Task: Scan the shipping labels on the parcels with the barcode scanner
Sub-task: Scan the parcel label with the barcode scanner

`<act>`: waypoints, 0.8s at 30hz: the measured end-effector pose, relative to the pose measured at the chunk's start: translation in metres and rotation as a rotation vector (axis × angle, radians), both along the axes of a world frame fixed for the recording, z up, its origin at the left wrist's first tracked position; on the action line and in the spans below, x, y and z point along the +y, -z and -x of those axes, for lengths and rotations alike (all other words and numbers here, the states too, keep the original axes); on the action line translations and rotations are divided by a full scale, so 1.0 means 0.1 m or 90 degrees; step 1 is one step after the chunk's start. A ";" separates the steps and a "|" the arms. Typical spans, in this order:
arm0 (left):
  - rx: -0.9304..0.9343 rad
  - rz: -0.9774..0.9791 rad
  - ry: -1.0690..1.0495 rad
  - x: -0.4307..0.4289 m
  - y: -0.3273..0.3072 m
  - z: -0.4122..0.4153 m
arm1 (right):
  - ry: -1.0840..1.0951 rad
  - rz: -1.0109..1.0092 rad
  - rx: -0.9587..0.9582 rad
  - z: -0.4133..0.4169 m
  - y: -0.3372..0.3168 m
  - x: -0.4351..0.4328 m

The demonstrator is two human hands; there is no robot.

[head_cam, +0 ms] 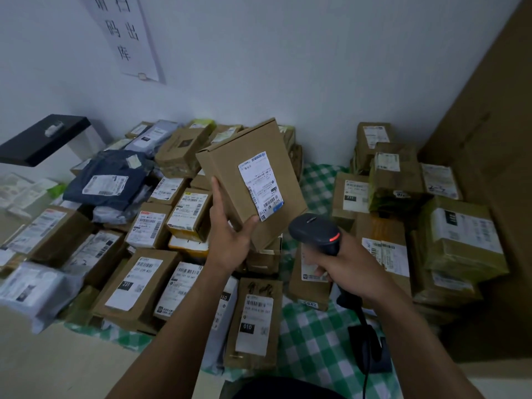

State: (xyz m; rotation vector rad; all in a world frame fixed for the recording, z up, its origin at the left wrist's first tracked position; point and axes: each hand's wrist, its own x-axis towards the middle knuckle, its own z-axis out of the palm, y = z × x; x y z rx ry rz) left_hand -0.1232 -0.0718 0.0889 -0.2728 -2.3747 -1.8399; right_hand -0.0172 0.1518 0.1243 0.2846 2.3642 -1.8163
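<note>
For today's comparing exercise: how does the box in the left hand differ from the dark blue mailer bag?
The cardboard box is tan and rigid; the dark blue mailer bag is soft and creased. The box is held up tilted by the left hand; the bag lies on other parcels. Both carry white shipping labels.

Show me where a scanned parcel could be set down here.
Bare checked cloth runs between the left pile and the right stack, widening beside the scanner cradle. The tan surface bottom left is bare too. Both piles are packed tight.
</note>
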 end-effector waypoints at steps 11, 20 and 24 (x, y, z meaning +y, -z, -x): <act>0.004 0.027 0.020 0.03 0.09 0.05 | 0.010 -0.032 -0.006 0.05 -0.11 -0.01; 0.004 0.024 0.030 0.01 0.18 0.14 | -0.006 -0.033 -0.014 0.06 -0.15 -0.02; -0.002 0.033 0.022 0.12 0.16 0.19 | 0.024 -0.054 -0.021 0.12 -0.20 0.15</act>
